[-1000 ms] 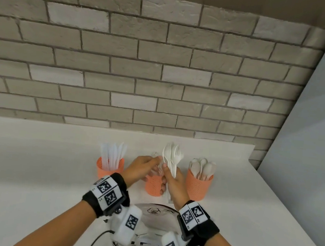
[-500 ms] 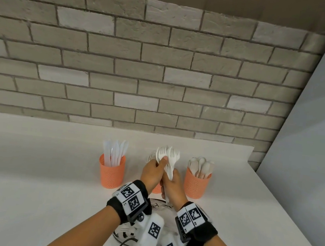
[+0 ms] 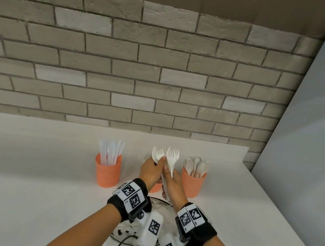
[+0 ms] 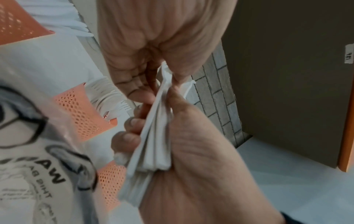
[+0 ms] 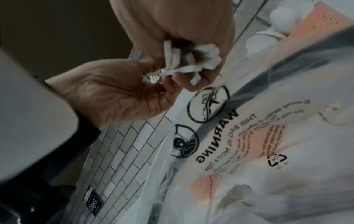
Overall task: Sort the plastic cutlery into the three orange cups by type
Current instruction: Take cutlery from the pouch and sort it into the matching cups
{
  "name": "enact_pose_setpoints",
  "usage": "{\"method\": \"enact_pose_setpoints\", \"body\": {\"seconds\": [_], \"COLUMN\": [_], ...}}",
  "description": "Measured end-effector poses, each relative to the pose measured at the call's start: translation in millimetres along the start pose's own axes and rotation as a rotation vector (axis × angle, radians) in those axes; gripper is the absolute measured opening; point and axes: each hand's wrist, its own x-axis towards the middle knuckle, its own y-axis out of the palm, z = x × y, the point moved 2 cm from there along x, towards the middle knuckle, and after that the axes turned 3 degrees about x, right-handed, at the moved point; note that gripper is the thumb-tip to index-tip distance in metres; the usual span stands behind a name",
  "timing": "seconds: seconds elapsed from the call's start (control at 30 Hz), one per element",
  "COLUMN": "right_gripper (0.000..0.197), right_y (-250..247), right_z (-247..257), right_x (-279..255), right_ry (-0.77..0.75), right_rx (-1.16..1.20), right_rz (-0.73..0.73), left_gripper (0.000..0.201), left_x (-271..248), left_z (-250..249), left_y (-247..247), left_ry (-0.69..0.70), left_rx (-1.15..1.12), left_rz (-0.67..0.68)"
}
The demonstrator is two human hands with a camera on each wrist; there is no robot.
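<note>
Three orange mesh cups stand in a row: the left cup [image 3: 107,174] holds knives, the right cup [image 3: 192,185] holds spoons, and the middle cup [image 3: 155,188] holds forks [image 4: 111,97] and is mostly hidden behind my hands. My right hand [image 3: 171,181] grips a bundle of white forks [image 3: 171,158] by the handles, tines up, above the middle cup. My left hand [image 3: 158,162] pinches one fork [image 4: 165,78] in that bundle near its neck. The handle ends [image 5: 184,60] stick out below my right fist.
A clear plastic bag [image 5: 249,136] printed with a warning lies on the white counter [image 3: 31,168] under my wrists. A brick wall [image 3: 143,70] runs behind the cups. A grey panel [image 3: 307,139] closes off the right side, where the counter ends.
My left hand has moved right from the middle cup to the bundle in my right hand and now pinches a fork there. The right hand has held the bundle almost still.
</note>
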Motion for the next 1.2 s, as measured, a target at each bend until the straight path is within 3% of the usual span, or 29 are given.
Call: {"method": "enact_pose_setpoints", "body": {"seconds": [0.17,0.33,0.43,0.63,0.8,0.93,1.2], "right_gripper": [0.035,0.04,0.032,0.021,0.015,0.012,0.005], "right_y": [-5.1,-7.3,-7.6,-22.9,-30.6,-30.7,-19.3], "right_z": [-3.0,-5.2,-4.9,-0.4,-2.0,0.1,0.4], "right_x": [2.1,4.9,5.0,4.9,9.7,8.6,3.5], "right_ry": [-0.015,-0.011,0.028,0.142,0.19,0.145,-0.073], "right_rx": [-0.043,-0.086,0.008,0.328,0.43,0.332,0.035], "right_rz": [-0.051,-0.084,-0.053,-0.051,-0.079,-0.066,-0.081], "left_gripper": [0.019,0.019,0.033,0.035,0.023,0.014,0.019], "left_x": [0.4,-0.5,2.0,1.5,4.9,4.3,-2.9], "left_z": [3.6,3.8,5.1,5.6,4.0,6.5,0.8], "left_y": [3.9,9.0,11.6,4.3,-4.8,0.6,16.5], "left_ry": [0.036,-0.02,-0.039,-0.1,-0.074,-0.05,-0.133], "left_rx": [-0.026,-0.068,0.01,-0.185,-0.248,-0.147,-0.265], "left_rz": [-0.025,-0.004,-0.005,-0.12,-0.187,-0.11,-0.052]}}
